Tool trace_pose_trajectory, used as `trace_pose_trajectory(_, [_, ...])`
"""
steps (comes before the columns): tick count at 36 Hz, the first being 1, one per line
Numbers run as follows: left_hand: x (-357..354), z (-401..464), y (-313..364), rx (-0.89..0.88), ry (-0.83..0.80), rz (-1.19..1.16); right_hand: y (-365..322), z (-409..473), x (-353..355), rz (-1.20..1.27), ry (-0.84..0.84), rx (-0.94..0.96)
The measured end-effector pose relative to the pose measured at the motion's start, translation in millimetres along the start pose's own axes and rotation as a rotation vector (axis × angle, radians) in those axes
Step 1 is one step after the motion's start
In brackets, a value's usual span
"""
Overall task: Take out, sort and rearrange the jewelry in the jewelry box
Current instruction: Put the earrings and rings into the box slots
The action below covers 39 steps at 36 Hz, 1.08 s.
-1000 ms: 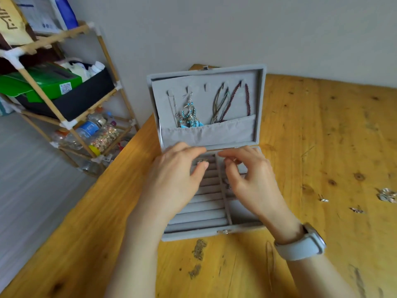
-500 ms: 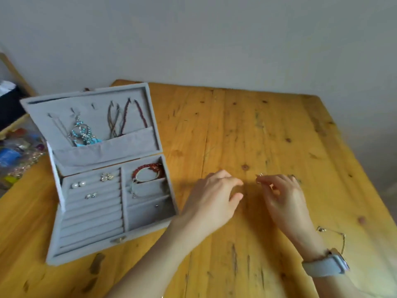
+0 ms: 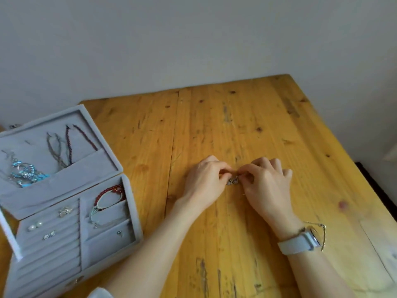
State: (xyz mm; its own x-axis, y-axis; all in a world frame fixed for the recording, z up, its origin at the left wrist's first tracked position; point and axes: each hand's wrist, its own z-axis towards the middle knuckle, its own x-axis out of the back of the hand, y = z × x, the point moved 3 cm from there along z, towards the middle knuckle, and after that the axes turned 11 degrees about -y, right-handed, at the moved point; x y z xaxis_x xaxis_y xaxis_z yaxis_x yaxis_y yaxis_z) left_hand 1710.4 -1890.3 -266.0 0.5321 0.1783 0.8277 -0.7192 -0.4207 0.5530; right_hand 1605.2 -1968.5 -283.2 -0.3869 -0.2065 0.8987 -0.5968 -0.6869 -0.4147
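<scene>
Fingers of both hands meet over the middle of the bench, curled together and pinching a small silver piece, probably an earring, just above the wood. The left hand and right hand hold it so, I think, to lay it out for sorting. Wide bare wood lies around them. To the left, near the bench edge, the open jewelry box still keeps earrings, a red bracelet and necklaces in the lid.
</scene>
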Motion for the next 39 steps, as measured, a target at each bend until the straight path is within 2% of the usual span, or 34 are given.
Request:
trace_pose_trajectory(6, [3, -4, -2, -0.012, 0.062, -0.068, 1, -3, 2, 0.012, 0.078, 0.038])
trace_pose_trajectory(12, [33, -43, -16, 0.007, 0.244, -0.378, -21, -11, 17, 0.291, 0.077, 0.16])
trace_pose_trajectory(17, [62, -101, -38, -0.015, 0.297, -0.623, -66, -31, 23, 0.396, 0.046, 0.323])
trace_pose_trajectory(22, [83, -156, -75, 0.02, 0.343, -0.693, -121, -52, 10, 0.431, -0.082, 0.481])
trace_pose_trajectory(26, [101, -198, -106, 0.073, 0.405, -0.72, -165, -69, -2, 0.474, -0.257, 0.558])
trace_pose_trajectory(28, [109, -218, -120, 0.092, 0.419, -0.741, -188, -81, -4, 0.512, -0.491, 0.617])
trace_pose_trajectory(30, [115, -237, -133, 0.107, 0.421, -0.748, -208, -95, -5, 0.538, -0.796, 0.706])
trace_pose_trajectory(32, [119, -252, -148, 0.128, 0.42, -0.755, -224, -106, -10, 0.529, -0.987, 0.749])
trace_pose_trajectory(33, [120, -258, -156, 0.146, 0.424, -0.752, -231, -108, -14, 0.513, -0.998, 0.757])
trace_pose_trajectory(36, [119, -268, -180, 0.206, 0.436, -0.728, -249, -109, -33, 0.408, -0.886, 0.764])
trace_pose_trajectory(39, [120, -272, -195, 0.198, 0.46, -0.707, -264, -110, -47, 0.339, -0.84, 0.774])
